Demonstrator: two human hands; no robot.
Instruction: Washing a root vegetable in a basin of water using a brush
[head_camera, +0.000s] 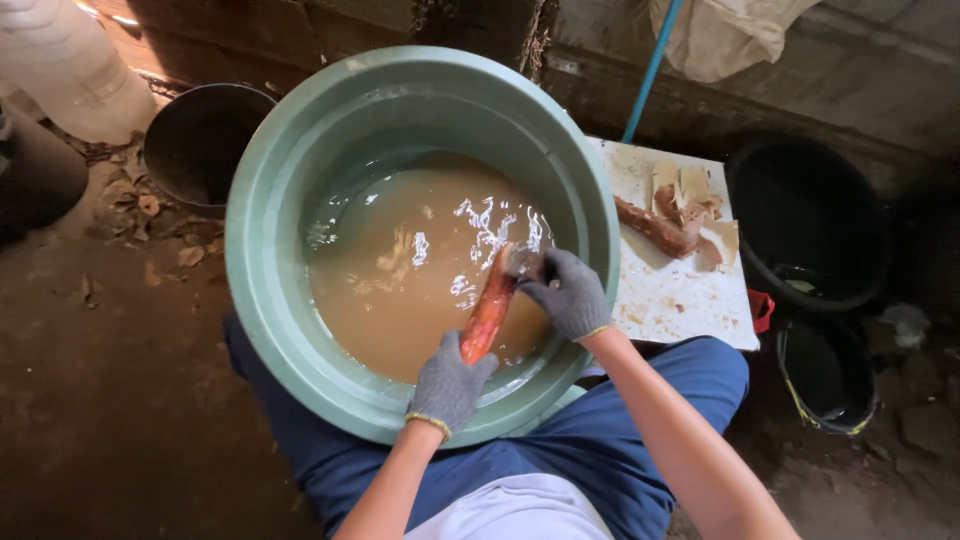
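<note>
Bare earth floor surrounds a large green plastic basin (262, 260) of muddy water. At its near rim, a reddish-brown root (489, 310) is gripped by the gloved left hand (448, 385) and rubbed by the closed right hand (568, 292); washing seems underway, and turning it is judged next.

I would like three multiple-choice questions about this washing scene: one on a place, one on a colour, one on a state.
1. Where does the white board lie?
A. right of the basin
B. inside the basin
C. on the person's lap

2. What colour is the basin?
A. red
B. green
C. white

3. How is the water?
A. clear
B. frozen
C. brown and cloudy

Answers:
1 A, the board sits outside the rim, at the right.
2 B, its wall is green.
3 C, it looks muddy where the left hand and right hand hold the reddish root.
</note>
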